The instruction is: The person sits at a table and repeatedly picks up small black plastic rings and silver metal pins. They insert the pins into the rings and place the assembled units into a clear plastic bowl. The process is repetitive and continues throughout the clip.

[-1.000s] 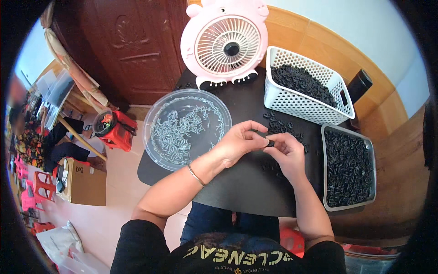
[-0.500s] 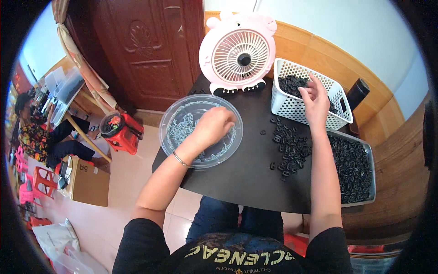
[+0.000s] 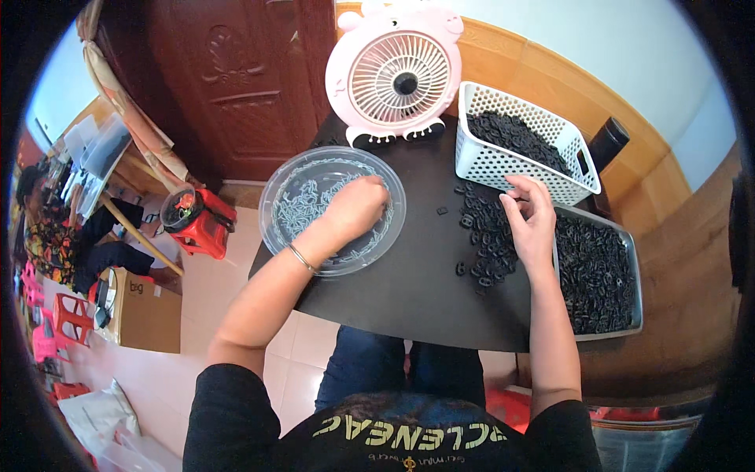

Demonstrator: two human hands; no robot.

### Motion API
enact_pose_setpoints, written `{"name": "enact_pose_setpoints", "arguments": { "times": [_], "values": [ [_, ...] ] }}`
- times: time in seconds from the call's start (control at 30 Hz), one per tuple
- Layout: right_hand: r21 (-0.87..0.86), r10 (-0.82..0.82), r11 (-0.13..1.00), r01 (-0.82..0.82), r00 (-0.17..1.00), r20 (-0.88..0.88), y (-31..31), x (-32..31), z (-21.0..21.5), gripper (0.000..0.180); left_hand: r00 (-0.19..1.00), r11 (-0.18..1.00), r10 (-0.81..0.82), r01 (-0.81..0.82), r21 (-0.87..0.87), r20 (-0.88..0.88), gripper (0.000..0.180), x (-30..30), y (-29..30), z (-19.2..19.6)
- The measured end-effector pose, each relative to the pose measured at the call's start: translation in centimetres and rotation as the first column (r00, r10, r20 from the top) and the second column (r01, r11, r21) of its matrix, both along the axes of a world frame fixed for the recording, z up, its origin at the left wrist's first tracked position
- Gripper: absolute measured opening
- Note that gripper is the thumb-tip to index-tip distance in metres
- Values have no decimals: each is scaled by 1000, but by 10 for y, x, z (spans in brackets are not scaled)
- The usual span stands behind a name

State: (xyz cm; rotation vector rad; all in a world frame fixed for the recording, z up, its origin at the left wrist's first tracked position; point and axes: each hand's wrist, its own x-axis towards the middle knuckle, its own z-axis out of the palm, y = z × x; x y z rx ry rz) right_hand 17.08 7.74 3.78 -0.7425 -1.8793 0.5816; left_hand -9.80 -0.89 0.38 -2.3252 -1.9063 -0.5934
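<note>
My left hand [image 3: 358, 206] is over the right part of a round clear plastic bowl [image 3: 266, 200], its fingers curled together. Whatever they hold, if anything, is hidden beneath the hand. Small thin pale pin-like pieces [image 3: 299, 206] lie scattered inside the bowl. My right hand [image 3: 532, 224] hovers by the loose heap of small black ring-like parts [image 3: 481, 236] on the table, just in front of a white perforated basket [image 3: 491, 171]. Its thumb and fingers are curved and apart, with nothing visible between them. More black parts [image 3: 515, 140] fill the basket.
A metal tray [image 3: 638, 287] of black parts sits at the table's right edge. Behind the bowl stands a pink animal-shaped fan [image 3: 338, 82], and beside the basket a dark cylinder [image 3: 608, 141]. A red stool [image 3: 203, 228] and cardboard box [image 3: 149, 311] are on the left; a person [image 3: 51, 244] sits beyond.
From above the basket, my right hand has drawn back toward me to the loose black heap. My left hand stays over the bowl, fingers more tucked in. The whole view has shifted slightly.
</note>
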Motion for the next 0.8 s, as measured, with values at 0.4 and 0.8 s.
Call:
{"name": "enact_pose_setpoints", "arguments": {
  "times": [0.4, 0.8],
  "values": [
    [-159, 42, 986, -50, 998, -50, -16, 11, -32, 21, 999, 998, -36, 37, -43, 30, 12, -3, 5, 9],
    [-62, 63, 996, -59, 996, 65, -20, 11, -32, 16, 990, 993, 91, -99, -68, -107, 6, 1, 7, 16]
  ]
}}
